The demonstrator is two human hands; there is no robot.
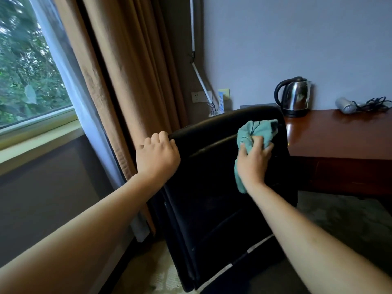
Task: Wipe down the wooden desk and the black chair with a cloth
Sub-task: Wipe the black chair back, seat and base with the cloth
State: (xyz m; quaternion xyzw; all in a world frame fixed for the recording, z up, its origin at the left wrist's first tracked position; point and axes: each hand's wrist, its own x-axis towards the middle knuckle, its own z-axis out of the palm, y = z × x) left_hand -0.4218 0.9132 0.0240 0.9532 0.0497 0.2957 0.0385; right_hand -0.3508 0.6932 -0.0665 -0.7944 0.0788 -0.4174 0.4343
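Left hand (158,154): clamped on the black padded chair's (214,187) top edge.
Right hand (253,163): presses crumpled teal cloth (255,130) against backrest.
Progress: chair underway; glossy reddish wooden desk (339,132) unclear.

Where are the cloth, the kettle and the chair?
cloth (257,129), head view, on the bunched green top above the fingers.
kettle (297,98), head view, on its shiny metal side.
chair (212,187), head view, on the middle of its black back.
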